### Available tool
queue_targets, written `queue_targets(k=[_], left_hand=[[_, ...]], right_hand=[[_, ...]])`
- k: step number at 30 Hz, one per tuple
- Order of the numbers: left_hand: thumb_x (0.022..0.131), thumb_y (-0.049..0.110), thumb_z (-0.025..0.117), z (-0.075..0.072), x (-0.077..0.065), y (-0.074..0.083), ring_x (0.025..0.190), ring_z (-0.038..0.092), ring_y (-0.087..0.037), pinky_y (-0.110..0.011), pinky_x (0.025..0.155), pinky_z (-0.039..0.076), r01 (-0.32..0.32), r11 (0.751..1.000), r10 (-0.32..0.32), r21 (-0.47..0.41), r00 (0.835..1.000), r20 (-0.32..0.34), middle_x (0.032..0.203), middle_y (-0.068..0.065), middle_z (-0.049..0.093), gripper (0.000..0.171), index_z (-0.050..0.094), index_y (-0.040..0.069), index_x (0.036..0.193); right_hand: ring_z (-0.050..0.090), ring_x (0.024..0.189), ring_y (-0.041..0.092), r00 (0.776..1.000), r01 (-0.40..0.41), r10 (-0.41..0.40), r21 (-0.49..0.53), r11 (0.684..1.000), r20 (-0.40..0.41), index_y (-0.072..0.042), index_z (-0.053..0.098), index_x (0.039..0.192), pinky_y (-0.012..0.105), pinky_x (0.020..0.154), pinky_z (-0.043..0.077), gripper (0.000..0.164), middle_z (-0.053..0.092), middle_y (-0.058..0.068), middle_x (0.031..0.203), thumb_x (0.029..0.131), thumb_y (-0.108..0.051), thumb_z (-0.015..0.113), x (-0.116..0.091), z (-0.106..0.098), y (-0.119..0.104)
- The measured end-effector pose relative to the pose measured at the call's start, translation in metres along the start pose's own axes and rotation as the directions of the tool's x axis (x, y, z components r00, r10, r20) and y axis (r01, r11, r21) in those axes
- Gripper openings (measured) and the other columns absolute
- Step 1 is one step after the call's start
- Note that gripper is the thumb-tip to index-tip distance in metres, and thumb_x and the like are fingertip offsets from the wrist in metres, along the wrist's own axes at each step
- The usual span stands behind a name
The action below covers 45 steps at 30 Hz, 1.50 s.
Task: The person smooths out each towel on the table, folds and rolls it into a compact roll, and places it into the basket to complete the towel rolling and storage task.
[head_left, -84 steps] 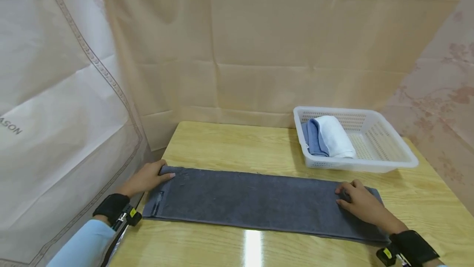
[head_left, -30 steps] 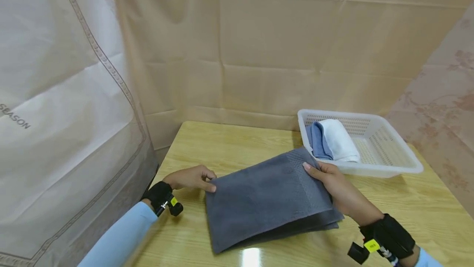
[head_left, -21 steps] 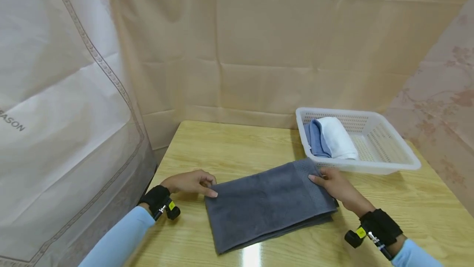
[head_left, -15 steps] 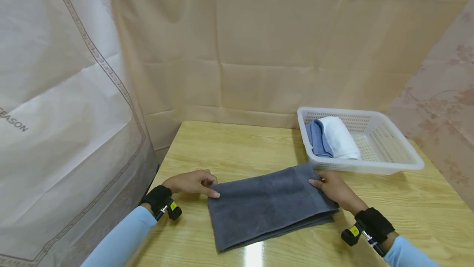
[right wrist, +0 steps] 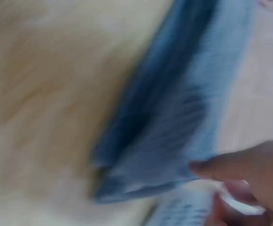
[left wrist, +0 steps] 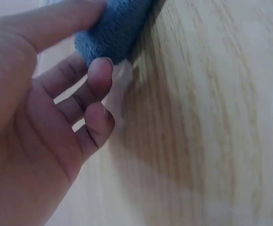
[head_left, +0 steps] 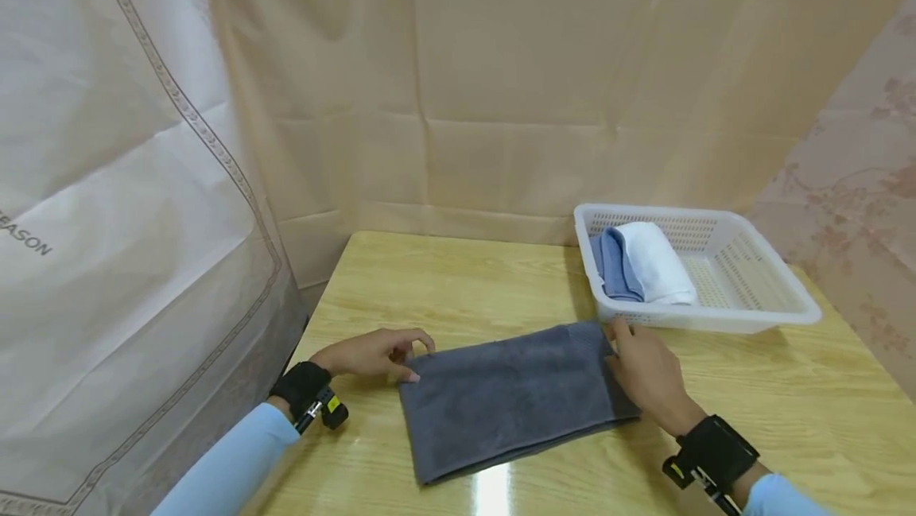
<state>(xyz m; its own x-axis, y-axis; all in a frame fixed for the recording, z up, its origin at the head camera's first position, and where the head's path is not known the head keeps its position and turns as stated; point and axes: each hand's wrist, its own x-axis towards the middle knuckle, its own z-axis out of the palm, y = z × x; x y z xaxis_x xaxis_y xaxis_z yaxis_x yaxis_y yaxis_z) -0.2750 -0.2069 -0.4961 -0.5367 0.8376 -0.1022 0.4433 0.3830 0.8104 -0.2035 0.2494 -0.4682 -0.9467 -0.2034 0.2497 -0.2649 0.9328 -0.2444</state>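
A dark grey towel (head_left: 515, 401) lies folded on the wooden table, its right end slightly askew and its layers stacked along the near edge. At its far left corner, my left hand (head_left: 375, 354) holds the fold between thumb and fingers; in the left wrist view the thumb lies over the towel's rounded edge (left wrist: 117, 28), with the other fingers curled beside it. My right hand (head_left: 647, 373) pinches the far right corner. The right wrist view is blurred, but the thumb (right wrist: 212, 169) shows against the towel's edge, and part of the fingers is hidden.
Behind the right hand stands a white perforated plastic basket (head_left: 758, 316). Inside, at its left, are a folded blue towel (head_left: 617, 265) and a white towel (head_left: 654, 265). Beige cloth (head_left: 501, 102) hangs behind the table (head_left: 444, 277), and a pale sheet hangs at the left.
The long flat strip of towel has been folded to about half its length, right end over to the left. Lately the right hand has lowered its end, and the layers lie closer together.
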Motion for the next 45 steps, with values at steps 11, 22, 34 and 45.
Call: queue_targets(k=[11,22,34,45], left_hand=[[0.074,0.041,0.092,0.009,0.010,0.032,0.124,0.042,-0.021,-0.039,0.099,0.043,-0.113,0.916,0.088,0.385,0.993,0.083,0.139,-0.006,0.049,0.030,0.077,0.030,0.098],[0.074,0.059,0.085,0.048,0.053,0.060,0.156,-0.003,-0.037,-0.056,0.123,0.010,-0.202,0.842,0.063,0.500,0.958,0.281,0.171,-0.017,0.005,0.112,0.027,0.025,0.164],[0.079,0.068,0.076,0.066,0.072,0.075,0.154,-0.006,-0.046,-0.058,0.122,0.011,-0.113,0.802,-0.045,0.586,0.967,0.249,0.168,-0.027,-0.006,0.116,0.009,0.032,0.167],[0.084,0.059,0.077,0.068,0.060,0.083,0.151,0.027,-0.034,-0.054,0.119,0.026,-0.243,0.807,0.150,0.538,0.966,0.211,0.161,-0.009,0.035,0.062,0.063,0.026,0.135]], right_hand=[[0.039,0.051,0.012,0.933,0.091,-0.112,0.077,0.993,0.341,-0.015,0.049,0.061,0.029,0.049,0.033,0.049,0.038,-0.006,0.058,0.099,-0.040,0.069,0.029,-0.002,-0.051],[0.036,0.137,0.057,0.813,0.288,-0.197,-0.084,0.954,0.549,0.017,0.042,0.146,0.062,0.111,0.035,0.051,0.038,0.040,0.149,0.106,-0.013,0.054,0.100,0.043,-0.072],[0.022,0.151,0.047,0.813,0.272,-0.184,-0.080,0.959,0.553,0.005,0.031,0.158,0.062,0.116,0.027,0.060,0.025,0.026,0.164,0.106,-0.011,0.057,0.130,0.055,-0.072],[0.055,0.096,0.032,0.804,0.591,-0.573,-0.105,0.800,0.161,-0.008,0.065,0.120,0.043,0.082,0.051,0.027,0.061,0.013,0.110,0.095,-0.001,0.071,0.089,0.046,-0.074]])
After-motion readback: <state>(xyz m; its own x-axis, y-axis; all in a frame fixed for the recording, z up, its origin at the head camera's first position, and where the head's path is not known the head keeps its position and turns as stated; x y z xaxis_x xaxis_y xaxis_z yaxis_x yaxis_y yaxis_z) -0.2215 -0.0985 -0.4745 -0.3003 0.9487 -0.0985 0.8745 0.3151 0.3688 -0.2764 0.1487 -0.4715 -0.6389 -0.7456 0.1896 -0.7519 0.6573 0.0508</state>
